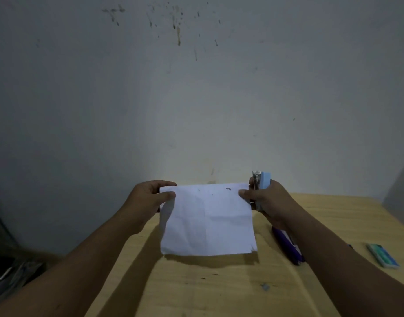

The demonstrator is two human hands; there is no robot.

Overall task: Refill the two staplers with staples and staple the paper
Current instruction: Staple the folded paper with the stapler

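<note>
A creased white sheet of paper (207, 220) is held up above the wooden table (219, 289). My left hand (148, 200) pinches its upper left corner between thumb and fingers. My right hand (269, 202) grips a light blue stapler (261, 186) upright at the paper's upper right corner, thumb pressed on the sheet. A bent staple (228, 189) shows near the top edge. A dark blue stapler (287, 248) lies on the table under my right forearm, partly hidden.
A green and white staple box (382, 256) lies at the table's right side. A stained grey wall stands right behind the table. Dark clutter (11, 275) sits on the floor to the left of the table.
</note>
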